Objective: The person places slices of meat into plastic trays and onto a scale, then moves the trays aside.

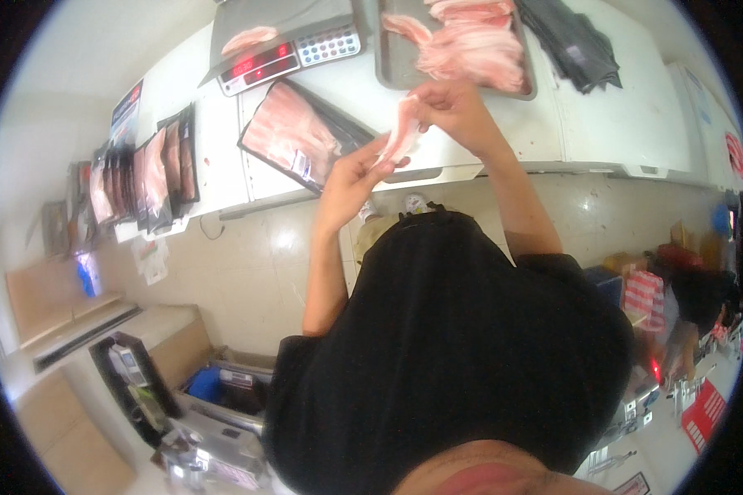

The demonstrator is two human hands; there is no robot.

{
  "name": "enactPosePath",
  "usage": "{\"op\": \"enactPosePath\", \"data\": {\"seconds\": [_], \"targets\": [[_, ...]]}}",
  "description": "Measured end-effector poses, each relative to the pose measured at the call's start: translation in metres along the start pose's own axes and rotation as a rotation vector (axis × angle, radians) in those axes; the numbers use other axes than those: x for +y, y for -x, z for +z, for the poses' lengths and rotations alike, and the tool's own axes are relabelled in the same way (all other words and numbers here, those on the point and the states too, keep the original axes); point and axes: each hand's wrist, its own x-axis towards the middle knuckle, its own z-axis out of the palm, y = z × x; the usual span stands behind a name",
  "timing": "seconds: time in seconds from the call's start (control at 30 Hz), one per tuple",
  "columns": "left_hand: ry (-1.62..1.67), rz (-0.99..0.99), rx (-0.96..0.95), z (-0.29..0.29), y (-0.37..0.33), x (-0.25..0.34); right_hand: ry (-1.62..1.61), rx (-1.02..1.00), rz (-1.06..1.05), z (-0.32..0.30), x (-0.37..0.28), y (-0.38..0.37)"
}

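Both of my hands hold one thin slice of raw pink meat [403,132] over the edge of a white counter [611,124]. My left hand [351,177] pinches its lower end and my right hand [454,107] pinches its upper end. Just behind my right hand is a metal tray [392,66] piled with more meat slices [470,49]. To the left of my hands lies a black tray of packed sliced meat [301,132]. A digital scale [281,49] with a red display and a slice of meat on its pan stands at the back left.
Several packed black meat trays [144,177] lie in a row on the counter's left end. A stack of empty black trays [574,41] sits right of the metal tray. Boxes and bins [215,396] stand on the floor at lower left, and cluttered goods [677,280] at right.
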Motion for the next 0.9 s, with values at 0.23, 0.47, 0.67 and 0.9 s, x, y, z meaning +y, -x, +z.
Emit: {"op": "enactPosePath", "data": {"seconds": [0.23, 0.47, 0.67, 0.9], "targets": [[-0.082, 0.164, 0.242, 0.0, 0.001, 0.033, -0.077, -0.129, -0.031, 0.019, -0.002, 0.001], [0.267, 0.111, 0.402, -0.006, -0.021, 0.018, -0.927, -0.197, -0.023, 0.038, 0.068, -0.002], [0.273, 0.058, 0.539, -0.022, -0.014, -0.013, -1.135, -0.195, 0.208, 0.073, 0.101, 0.031], [-0.475, -0.004, 0.529, -0.066, 0.007, -0.047, -0.955, -0.006, 0.339, 0.036, 0.109, 0.086]]}}
